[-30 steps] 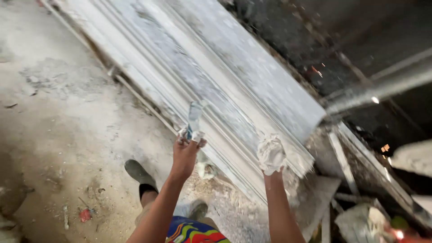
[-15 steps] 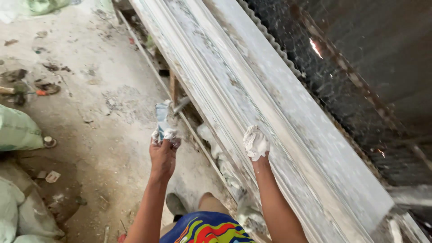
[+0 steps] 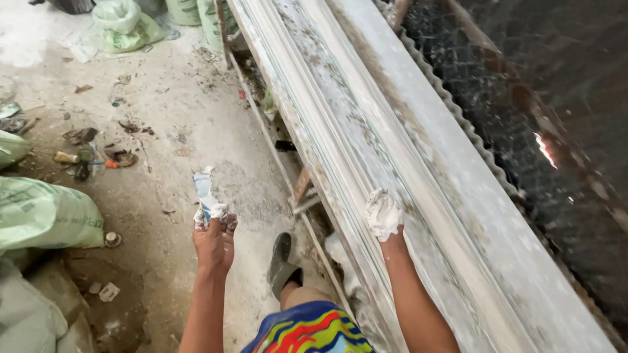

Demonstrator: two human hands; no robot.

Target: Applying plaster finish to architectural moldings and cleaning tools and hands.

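A long white plaster moulding (image 3: 366,131) runs on its bench from the top centre down to the lower right. My right hand (image 3: 384,216), coated in white plaster, presses on the moulding's near ridge. Whether it holds a lump or a cloth I cannot tell. My left hand (image 3: 214,238) is held out over the floor to the left of the bench, shut on a small plaster-smeared scraper (image 3: 204,189) whose flat blade points up and away from me.
Green-white sacks (image 3: 39,212) lie at the left and more sacks (image 3: 124,23) at the top left. Debris and small tools (image 3: 88,157) litter the dusty floor. A corrugated sheet and wire mesh (image 3: 523,131) stand right of the bench. My foot in a dark shoe (image 3: 281,265) is beside the bench frame.
The view has swung along the moulding, bringing the sacks and floor debris into sight. My right hand stays on the moulding. My left hand has come away from the bench, out over the floor.
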